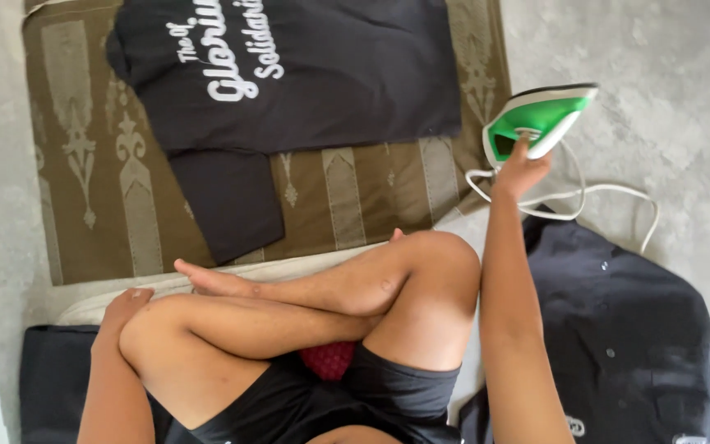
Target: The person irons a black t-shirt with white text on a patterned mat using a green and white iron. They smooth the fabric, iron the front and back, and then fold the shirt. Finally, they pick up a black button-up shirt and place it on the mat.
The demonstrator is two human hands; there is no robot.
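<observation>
Two bare hands seen, well apart. Held the right hand (521,168) out at full arm's stretch against the green-and-white plastic steam iron (540,122), stood on its heel on the grey mottled floor (667,107). Laid the fingers on the iron's near end, thumb hidden, so could not tell whether closed round it or only touching.

Rested the left hand (125,302) palm down beside the left knee, fingers loosely spread, nothing in it, at the edge of a dark folded cloth (51,370).

Ahead of both hands, nearer the left: spread a black cotton T-shirt with white lettering (306,74) flat on an olive woven mat with pale patterned bands (355,205). Just past the right wrist, looped over the floor: the iron's white cord (610,191). Under and outside the right forearm, heaped: a dark crumpled garment (618,329) (flecked with small pale specks).

Judged chancy on three counts. Could tip the upright iron with so slight a touch at arm's length. Could catch the slack cord on the wrist and drag the iron over. Could brush the bare right knee, close beside that arm, with the soleplate (a burn, if hot; could not tell from here).
</observation>
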